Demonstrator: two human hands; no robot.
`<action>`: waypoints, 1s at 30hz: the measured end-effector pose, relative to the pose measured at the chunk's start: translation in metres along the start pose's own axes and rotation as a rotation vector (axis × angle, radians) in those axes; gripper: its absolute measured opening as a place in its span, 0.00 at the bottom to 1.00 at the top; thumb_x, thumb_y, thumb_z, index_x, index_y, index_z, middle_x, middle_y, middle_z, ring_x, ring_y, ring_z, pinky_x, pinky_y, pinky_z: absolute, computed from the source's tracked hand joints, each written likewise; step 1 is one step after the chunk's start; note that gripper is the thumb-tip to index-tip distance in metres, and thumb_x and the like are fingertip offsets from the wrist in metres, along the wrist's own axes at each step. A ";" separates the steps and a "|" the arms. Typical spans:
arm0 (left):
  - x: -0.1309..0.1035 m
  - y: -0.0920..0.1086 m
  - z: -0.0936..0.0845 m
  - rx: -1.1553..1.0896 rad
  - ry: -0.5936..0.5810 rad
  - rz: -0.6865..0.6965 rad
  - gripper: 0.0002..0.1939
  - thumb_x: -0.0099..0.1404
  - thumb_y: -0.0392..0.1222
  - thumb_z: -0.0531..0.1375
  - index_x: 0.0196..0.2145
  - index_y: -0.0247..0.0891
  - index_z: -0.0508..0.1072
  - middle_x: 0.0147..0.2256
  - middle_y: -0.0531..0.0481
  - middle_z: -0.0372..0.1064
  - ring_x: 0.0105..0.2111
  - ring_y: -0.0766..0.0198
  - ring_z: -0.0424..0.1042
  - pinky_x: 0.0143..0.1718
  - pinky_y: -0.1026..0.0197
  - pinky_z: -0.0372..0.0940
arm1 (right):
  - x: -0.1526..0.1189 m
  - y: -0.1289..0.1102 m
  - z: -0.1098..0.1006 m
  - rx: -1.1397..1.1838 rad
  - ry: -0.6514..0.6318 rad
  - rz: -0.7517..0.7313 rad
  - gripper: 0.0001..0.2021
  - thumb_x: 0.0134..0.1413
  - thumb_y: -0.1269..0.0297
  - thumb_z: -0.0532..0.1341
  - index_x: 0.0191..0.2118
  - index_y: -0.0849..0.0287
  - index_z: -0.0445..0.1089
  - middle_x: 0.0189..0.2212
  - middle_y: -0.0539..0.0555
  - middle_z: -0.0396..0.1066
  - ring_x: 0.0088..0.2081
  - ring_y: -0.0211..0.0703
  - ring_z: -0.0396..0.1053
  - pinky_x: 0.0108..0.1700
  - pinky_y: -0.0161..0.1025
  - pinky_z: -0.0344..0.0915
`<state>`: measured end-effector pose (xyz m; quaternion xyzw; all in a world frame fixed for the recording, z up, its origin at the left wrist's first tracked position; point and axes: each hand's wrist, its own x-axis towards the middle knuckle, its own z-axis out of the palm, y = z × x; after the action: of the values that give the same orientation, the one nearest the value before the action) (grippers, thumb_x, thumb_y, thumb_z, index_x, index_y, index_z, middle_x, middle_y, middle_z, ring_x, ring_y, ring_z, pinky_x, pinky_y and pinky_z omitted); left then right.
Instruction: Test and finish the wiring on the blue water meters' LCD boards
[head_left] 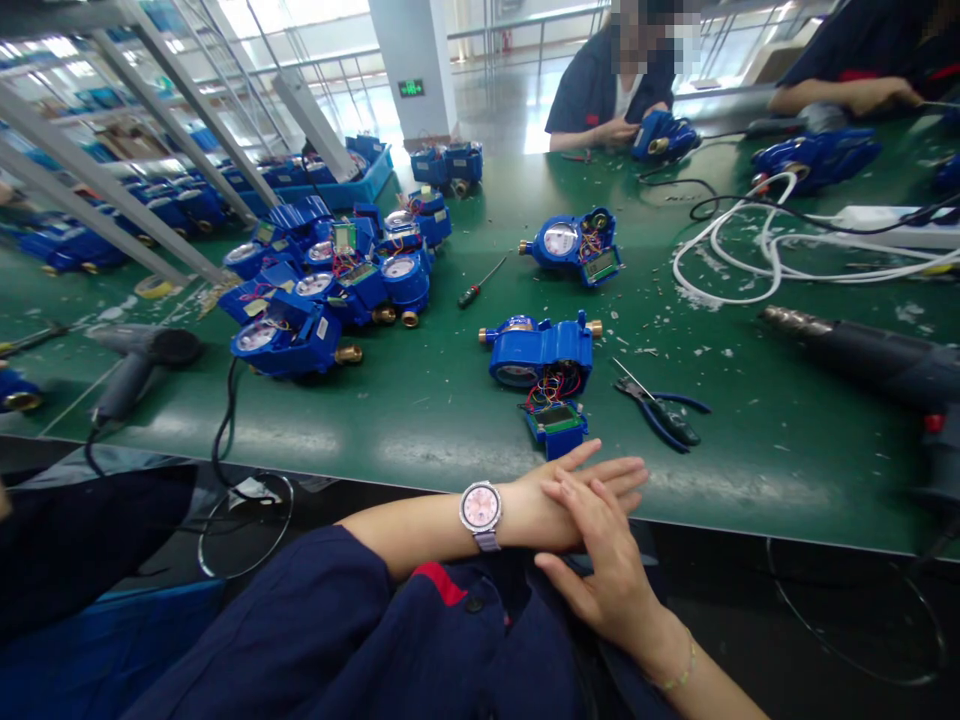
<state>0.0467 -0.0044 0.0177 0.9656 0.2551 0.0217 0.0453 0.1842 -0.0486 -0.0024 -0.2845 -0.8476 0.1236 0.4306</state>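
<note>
Lays right hand (609, 572) across left hand (541, 508), showing wide, empty grips; apparently pauses near opened water meter (529, 350); likely needs hands parted next.

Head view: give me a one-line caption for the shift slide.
Right hand crossed over left hand, in front of an opened blue meter and pliers on a green bench.

A pale pillar (415, 55) bears a green sign (411, 88), a metal railing (517, 26) running behind it. On the green bench (420, 400) in front, a blue crate (373, 188) rests just left of the pillar; slanting grey posts (202, 105) and a yellowish tape roll (152, 292) stand farther left. Right of the pillar, a co-worker (581, 90) in dark sleeves leans in, and a looped white cable (764, 240) lies nearer the camera.
</note>
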 end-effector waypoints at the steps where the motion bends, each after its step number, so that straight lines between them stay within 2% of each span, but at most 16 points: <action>1: -0.001 0.002 -0.005 -0.073 -0.008 0.010 0.24 0.75 0.41 0.47 0.65 0.33 0.61 0.69 0.43 0.52 0.72 0.54 0.47 0.71 0.42 0.47 | -0.001 0.003 -0.003 -0.008 0.024 0.005 0.34 0.66 0.53 0.58 0.71 0.62 0.51 0.53 0.64 0.72 0.60 0.58 0.65 0.64 0.60 0.57; 4: -0.007 0.002 -0.021 -0.441 -0.038 0.038 0.31 0.71 0.48 0.54 0.64 0.23 0.60 0.67 0.33 0.57 0.70 0.49 0.51 0.71 0.47 0.48 | -0.002 0.010 -0.016 -0.038 0.100 0.064 0.36 0.68 0.41 0.50 0.71 0.60 0.50 0.56 0.64 0.69 0.64 0.60 0.59 0.68 0.64 0.44; 5: -0.010 0.001 -0.026 -0.611 -0.038 0.039 0.34 0.70 0.50 0.54 0.65 0.23 0.59 0.67 0.33 0.57 0.70 0.51 0.51 0.70 0.51 0.49 | -0.002 0.012 -0.020 -0.048 0.122 0.095 0.37 0.68 0.40 0.47 0.72 0.60 0.49 0.58 0.64 0.67 0.66 0.60 0.56 0.68 0.64 0.42; 6: -0.012 0.000 -0.029 -0.792 -0.046 0.050 0.36 0.71 0.51 0.52 0.67 0.23 0.53 0.69 0.35 0.52 0.71 0.56 0.49 0.69 0.55 0.50 | -0.001 0.013 -0.025 -0.059 0.139 0.124 0.37 0.68 0.39 0.45 0.72 0.59 0.48 0.60 0.65 0.65 0.66 0.61 0.55 0.68 0.65 0.41; 8: -0.017 -0.002 -0.030 -1.131 -0.088 0.101 0.37 0.74 0.52 0.43 0.70 0.23 0.42 0.72 0.38 0.43 0.72 0.63 0.45 0.67 0.58 0.52 | 0.000 0.014 -0.031 -0.086 0.160 0.166 0.37 0.68 0.38 0.43 0.72 0.57 0.48 0.63 0.64 0.61 0.67 0.63 0.53 0.67 0.66 0.41; 11: -0.019 0.003 -0.023 -1.556 -0.123 0.067 0.37 0.73 0.50 0.23 0.70 0.22 0.32 0.72 0.36 0.37 0.72 0.64 0.43 0.68 0.53 0.52 | 0.002 0.014 -0.033 -0.153 0.166 0.178 0.37 0.68 0.37 0.43 0.72 0.55 0.50 0.66 0.64 0.57 0.68 0.65 0.50 0.67 0.67 0.38; 13: -0.018 0.009 -0.018 -1.833 -0.075 0.046 0.47 0.68 0.62 0.18 0.71 0.23 0.31 0.72 0.36 0.36 0.73 0.58 0.42 0.70 0.48 0.46 | 0.003 0.013 -0.031 -0.248 0.174 0.165 0.36 0.69 0.38 0.42 0.71 0.57 0.51 0.66 0.64 0.57 0.69 0.66 0.48 0.68 0.68 0.37; 15: -0.015 0.015 -0.015 -2.066 0.006 0.088 0.58 0.60 0.77 0.24 0.71 0.26 0.34 0.73 0.37 0.35 0.73 0.51 0.38 0.71 0.47 0.38 | 0.005 0.008 -0.027 -0.346 0.166 0.139 0.37 0.69 0.39 0.41 0.71 0.62 0.51 0.64 0.67 0.59 0.69 0.65 0.48 0.68 0.67 0.35; 16: -0.014 0.017 -0.014 -2.153 0.040 0.108 0.62 0.57 0.82 0.28 0.72 0.29 0.37 0.73 0.38 0.34 0.73 0.49 0.36 0.72 0.47 0.35 | 0.006 0.005 -0.024 -0.381 0.153 0.123 0.38 0.70 0.40 0.41 0.71 0.64 0.51 0.63 0.67 0.62 0.69 0.64 0.49 0.69 0.66 0.34; 19: -0.011 0.021 -0.013 -2.317 0.139 0.067 0.59 0.57 0.82 0.34 0.71 0.34 0.45 0.73 0.40 0.37 0.74 0.49 0.34 0.72 0.47 0.29 | 0.010 -0.009 -0.015 -0.386 0.098 0.016 0.40 0.69 0.38 0.42 0.68 0.70 0.56 0.58 0.66 0.68 0.68 0.59 0.52 0.71 0.62 0.31; 22: -0.006 0.022 -0.016 -2.389 0.338 0.004 0.57 0.59 0.81 0.33 0.70 0.34 0.51 0.72 0.39 0.44 0.73 0.49 0.38 0.72 0.46 0.29 | 0.014 -0.021 -0.007 -0.342 0.063 -0.131 0.42 0.66 0.34 0.44 0.61 0.72 0.66 0.57 0.64 0.70 0.69 0.55 0.50 0.72 0.55 0.34; 24: -0.003 0.024 -0.018 -2.412 0.436 -0.009 0.57 0.59 0.81 0.32 0.70 0.34 0.52 0.71 0.39 0.46 0.73 0.49 0.40 0.72 0.46 0.30 | 0.016 -0.022 -0.005 -0.340 0.055 -0.169 0.41 0.66 0.34 0.43 0.60 0.70 0.68 0.58 0.62 0.68 0.69 0.53 0.50 0.72 0.53 0.36; 27: 0.000 0.025 -0.020 -2.455 0.466 0.015 0.60 0.56 0.83 0.31 0.69 0.35 0.53 0.72 0.42 0.46 0.73 0.49 0.39 0.72 0.47 0.32 | 0.018 -0.014 -0.010 -0.360 0.101 -0.133 0.38 0.70 0.38 0.40 0.64 0.65 0.64 0.56 0.59 0.71 0.69 0.48 0.52 0.73 0.52 0.33; 30: 0.002 0.025 -0.019 -2.440 0.399 0.086 0.65 0.49 0.87 0.41 0.71 0.37 0.46 0.73 0.42 0.40 0.73 0.47 0.34 0.72 0.46 0.35 | 0.017 -0.002 -0.019 -0.386 0.168 -0.036 0.36 0.72 0.42 0.42 0.69 0.69 0.55 0.56 0.64 0.71 0.70 0.48 0.47 0.72 0.56 0.30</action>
<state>0.0591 -0.0232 0.0395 0.2795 0.0385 0.3934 0.8750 0.1909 -0.0414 0.0213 -0.3555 -0.8218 -0.0727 0.4393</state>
